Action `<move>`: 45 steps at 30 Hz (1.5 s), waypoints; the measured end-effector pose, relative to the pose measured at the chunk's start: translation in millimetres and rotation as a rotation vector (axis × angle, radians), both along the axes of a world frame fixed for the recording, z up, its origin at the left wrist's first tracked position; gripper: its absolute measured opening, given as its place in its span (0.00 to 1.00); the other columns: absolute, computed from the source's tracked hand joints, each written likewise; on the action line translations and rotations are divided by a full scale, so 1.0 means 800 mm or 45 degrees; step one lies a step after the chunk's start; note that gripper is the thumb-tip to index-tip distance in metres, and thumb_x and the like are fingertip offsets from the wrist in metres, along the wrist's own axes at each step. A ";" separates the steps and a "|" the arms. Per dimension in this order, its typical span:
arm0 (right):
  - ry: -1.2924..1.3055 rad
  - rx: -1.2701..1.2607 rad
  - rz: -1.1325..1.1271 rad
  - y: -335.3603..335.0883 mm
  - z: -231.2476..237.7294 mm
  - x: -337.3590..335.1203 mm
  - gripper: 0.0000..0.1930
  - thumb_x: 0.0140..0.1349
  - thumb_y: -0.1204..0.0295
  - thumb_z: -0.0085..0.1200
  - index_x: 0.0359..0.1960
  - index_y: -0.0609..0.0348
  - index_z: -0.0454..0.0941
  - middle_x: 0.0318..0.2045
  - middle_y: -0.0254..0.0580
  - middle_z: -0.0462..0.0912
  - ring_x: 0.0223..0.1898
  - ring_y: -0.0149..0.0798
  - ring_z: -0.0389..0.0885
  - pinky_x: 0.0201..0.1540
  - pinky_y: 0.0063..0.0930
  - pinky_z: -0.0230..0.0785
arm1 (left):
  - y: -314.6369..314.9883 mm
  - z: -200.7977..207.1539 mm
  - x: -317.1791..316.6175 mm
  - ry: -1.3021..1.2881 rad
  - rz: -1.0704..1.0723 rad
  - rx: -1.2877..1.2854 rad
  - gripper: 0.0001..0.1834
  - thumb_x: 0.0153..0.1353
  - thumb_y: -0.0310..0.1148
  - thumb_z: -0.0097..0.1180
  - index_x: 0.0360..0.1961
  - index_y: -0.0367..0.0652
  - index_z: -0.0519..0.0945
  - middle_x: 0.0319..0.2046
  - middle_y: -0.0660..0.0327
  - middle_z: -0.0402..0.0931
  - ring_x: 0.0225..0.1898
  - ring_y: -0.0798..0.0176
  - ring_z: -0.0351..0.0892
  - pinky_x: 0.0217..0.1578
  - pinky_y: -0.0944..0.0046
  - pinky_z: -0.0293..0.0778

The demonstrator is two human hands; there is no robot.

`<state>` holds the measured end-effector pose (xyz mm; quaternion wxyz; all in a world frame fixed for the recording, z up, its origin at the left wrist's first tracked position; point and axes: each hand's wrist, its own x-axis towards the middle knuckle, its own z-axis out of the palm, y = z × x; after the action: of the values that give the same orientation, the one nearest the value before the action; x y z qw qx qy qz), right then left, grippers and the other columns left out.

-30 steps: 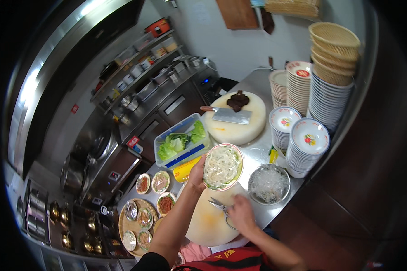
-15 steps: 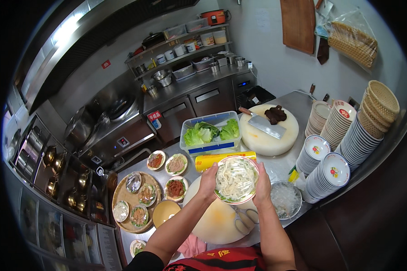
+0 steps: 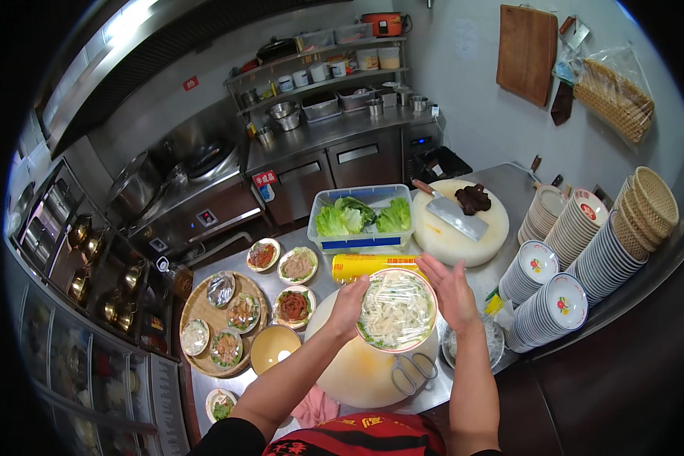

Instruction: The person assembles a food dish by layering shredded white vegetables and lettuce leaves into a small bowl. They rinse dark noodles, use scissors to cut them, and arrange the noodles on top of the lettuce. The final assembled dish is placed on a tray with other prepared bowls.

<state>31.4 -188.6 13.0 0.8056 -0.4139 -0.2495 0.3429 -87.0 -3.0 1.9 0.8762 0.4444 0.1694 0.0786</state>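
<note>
A bowl (image 3: 397, 310) of pale shredded food with bits of green, covered in clear plastic film, is held above a round white chopping board (image 3: 357, 370). My left hand (image 3: 347, 305) is closed on the bowl's left rim. To its right, my right hand (image 3: 450, 292) has its fingers stretched out flat; whether its palm touches the rim I cannot tell. Scissors (image 3: 413, 374) lie on the board just below the bowl. Behind the bowl is a yellow box (image 3: 365, 267), partly hidden by it and my hands.
Several filled bowls (image 3: 293, 305) and a woven tray (image 3: 197, 305) of wrapped bowls stand left, beside an empty yellow bowl (image 3: 276, 347). A lettuce tub (image 3: 361, 242) and a second board with a cleaver (image 3: 454, 214) are behind. Tall bowl stacks (image 3: 547, 315) line the right.
My right hand has loosened from the bowl's right side, its fingers now straightened and raised. My left hand keeps its hold. The whole view has shifted slightly.
</note>
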 end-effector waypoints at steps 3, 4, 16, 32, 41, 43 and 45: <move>0.125 -0.012 0.203 0.011 0.019 -0.006 0.44 0.66 0.38 0.21 0.63 0.70 0.58 0.63 0.52 0.63 0.63 0.42 0.63 0.64 0.31 0.56 | -0.004 0.009 0.000 -0.005 -0.044 -0.004 0.21 0.71 0.41 0.39 0.50 0.33 0.72 0.43 0.54 0.78 0.41 0.61 0.80 0.44 0.60 0.78; 0.120 -0.043 0.220 0.014 0.015 -0.006 0.43 0.66 0.38 0.21 0.62 0.71 0.60 0.61 0.52 0.66 0.62 0.41 0.65 0.63 0.31 0.57 | -0.006 0.012 0.001 -0.005 -0.060 -0.003 0.21 0.71 0.41 0.39 0.50 0.33 0.72 0.43 0.54 0.78 0.40 0.61 0.80 0.43 0.60 0.79; 0.231 -0.240 0.170 0.013 -0.012 0.000 0.41 0.67 0.40 0.23 0.58 0.69 0.68 0.56 0.48 0.73 0.56 0.37 0.72 0.59 0.25 0.62 | -0.021 0.019 -0.002 0.047 -0.077 -0.032 0.20 0.70 0.39 0.41 0.48 0.31 0.74 0.42 0.54 0.79 0.39 0.63 0.80 0.42 0.63 0.78; 0.212 -0.263 0.474 0.005 0.021 -0.002 0.43 0.67 0.40 0.18 0.56 0.72 0.68 0.55 0.47 0.73 0.54 0.33 0.73 0.59 0.26 0.63 | -0.023 0.013 -0.006 0.137 -0.220 0.154 0.19 0.70 0.41 0.43 0.50 0.36 0.74 0.44 0.56 0.77 0.40 0.68 0.79 0.39 0.66 0.78; -0.004 -0.448 0.185 -0.010 -0.001 0.002 0.40 0.69 0.43 0.23 0.46 0.70 0.78 0.59 0.48 0.70 0.57 0.37 0.70 0.59 0.27 0.62 | -0.033 0.022 -0.006 0.002 -0.375 0.144 0.20 0.71 0.39 0.38 0.56 0.36 0.69 0.48 0.58 0.76 0.46 0.65 0.78 0.47 0.64 0.76; 0.031 -0.454 -0.002 -0.019 -0.003 0.006 0.39 0.69 0.42 0.23 0.51 0.70 0.74 0.60 0.50 0.68 0.61 0.40 0.66 0.61 0.29 0.59 | -0.034 0.023 -0.002 0.029 -0.347 0.145 0.21 0.72 0.39 0.38 0.56 0.36 0.70 0.47 0.58 0.77 0.45 0.65 0.78 0.47 0.64 0.76; 0.156 -0.407 -0.263 -0.026 0.000 0.005 0.39 0.69 0.42 0.24 0.57 0.70 0.69 0.63 0.51 0.65 0.64 0.43 0.61 0.63 0.31 0.55 | -0.031 0.028 0.000 0.048 -0.258 0.090 0.21 0.72 0.40 0.37 0.55 0.35 0.71 0.46 0.57 0.77 0.44 0.65 0.79 0.46 0.64 0.77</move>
<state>35.5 -209.5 12.7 0.7741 -0.5383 -0.0985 0.3182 -86.8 -27.5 24.0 0.8600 0.4913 0.1373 -0.0128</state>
